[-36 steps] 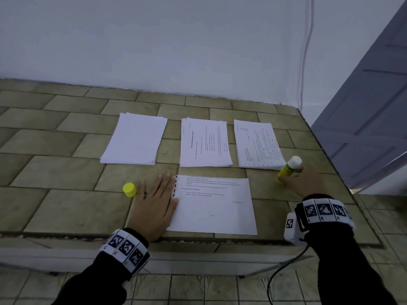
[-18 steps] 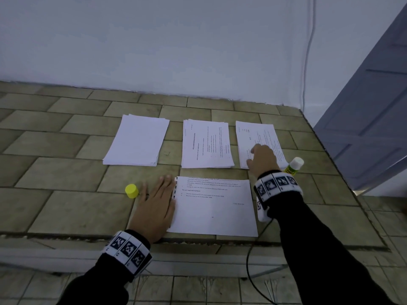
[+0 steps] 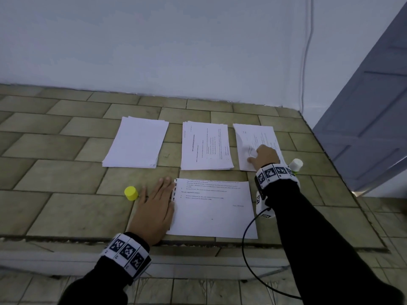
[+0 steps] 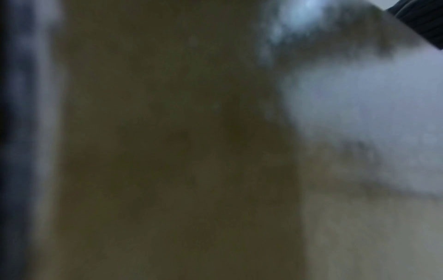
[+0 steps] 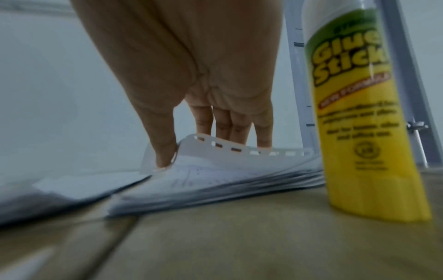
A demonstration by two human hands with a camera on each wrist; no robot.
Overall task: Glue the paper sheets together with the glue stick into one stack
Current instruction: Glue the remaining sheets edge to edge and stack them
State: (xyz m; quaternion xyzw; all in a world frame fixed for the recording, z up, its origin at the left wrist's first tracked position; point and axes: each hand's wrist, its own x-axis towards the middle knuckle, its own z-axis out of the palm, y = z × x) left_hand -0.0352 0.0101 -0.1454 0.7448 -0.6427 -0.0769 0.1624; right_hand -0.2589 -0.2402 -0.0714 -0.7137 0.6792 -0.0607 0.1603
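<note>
Three paper stacks lie at the back of the tiled table: a blank one point(image 3: 136, 144), a printed middle one point(image 3: 207, 146) and a printed right one point(image 3: 255, 137). A single printed sheet point(image 3: 213, 212) lies in front. My left hand point(image 3: 156, 208) rests flat on the tiles, its edge against that sheet's left side. My right hand point(image 3: 262, 156) is on the right stack point(image 5: 227, 185), where my right hand point(image 5: 203, 147) pinches the curled-up punched edge of the top sheet point(image 5: 239, 149) between thumb and fingers. The uncapped glue stick point(image 3: 296, 165) stands upright just right of that stack, shown close in the right wrist view as the glue stick point(image 5: 359, 113).
The yellow glue cap point(image 3: 131, 193) stands left of my left hand. The table's front edge point(image 3: 198, 241) runs just under the single sheet. A grey door point(image 3: 363, 128) is at the right, beyond the table's right edge. The left wrist view is dark and blurred.
My right hand set the glue stick down upright, let go, moved left onto the right stack and took hold of its top sheet. The left hand has stayed put.
</note>
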